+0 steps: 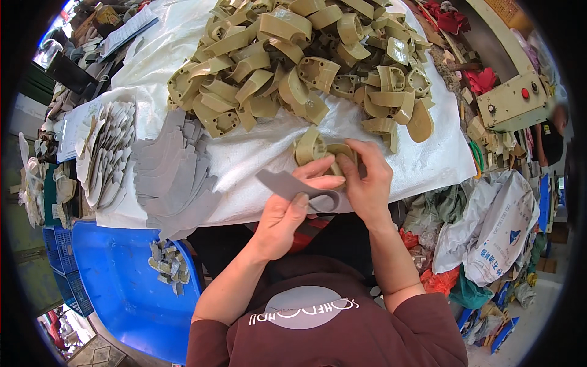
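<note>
My left hand (276, 225) is closed on a grey flexible strip (282, 183), which curls into a loop at its right end. Its outstretched fingers reach toward a tan moulded shoe heel (309, 145) at the near side of the white-covered table. My right hand (372, 182) pinches that heel's right part between thumb and fingers; the exact contact is partly hidden. Beyond both hands rises a big pile of similar tan heels (284, 27). To the left, overlapping grey cut pieces (168, 171) lie fanned out at the table edge.
A stack of pale cut pieces (107, 153) stands farther left on the white sheet (244, 165). Below it sits a blue tub (122, 287) with small grey scraps (169, 266). Sacks and bags (498, 226) crowd the right side, under a beige control box (513, 101).
</note>
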